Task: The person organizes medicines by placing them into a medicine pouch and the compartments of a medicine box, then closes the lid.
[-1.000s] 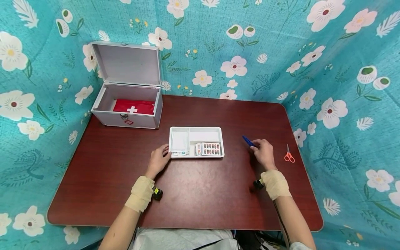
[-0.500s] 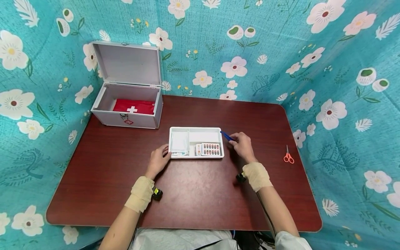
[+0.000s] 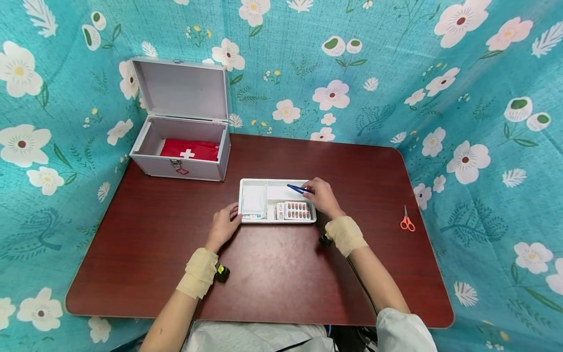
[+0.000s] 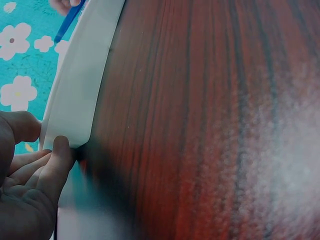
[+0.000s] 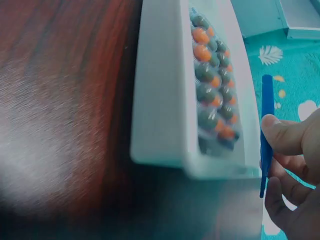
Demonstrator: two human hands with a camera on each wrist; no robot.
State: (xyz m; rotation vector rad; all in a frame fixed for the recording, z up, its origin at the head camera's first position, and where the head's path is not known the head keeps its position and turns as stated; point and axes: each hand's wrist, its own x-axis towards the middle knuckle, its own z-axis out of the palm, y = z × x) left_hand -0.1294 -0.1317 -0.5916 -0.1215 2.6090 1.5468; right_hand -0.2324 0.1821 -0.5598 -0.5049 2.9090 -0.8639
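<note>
A white divided tray lies in the middle of the table. My left hand holds its left end, the thumb at the rim and the fingers against the outer wall in the left wrist view. Over the tray's back right compartment, my right hand pinches blue tweezers between thumb and fingers. In the right wrist view the tweezers are seen from the side, above the rim. A capsule blister pack lies in the front right compartment. Clear flat packets fill the left one.
At the back left stands a grey metal case, lid up, with a red pouch bearing a white cross inside. Orange-handled scissors lie near the table's right edge. A floral curtain hangs behind the table.
My right hand has carried the tweezers leftward from the right part of the table to above the tray. The left hand and the tray have stayed in place.
</note>
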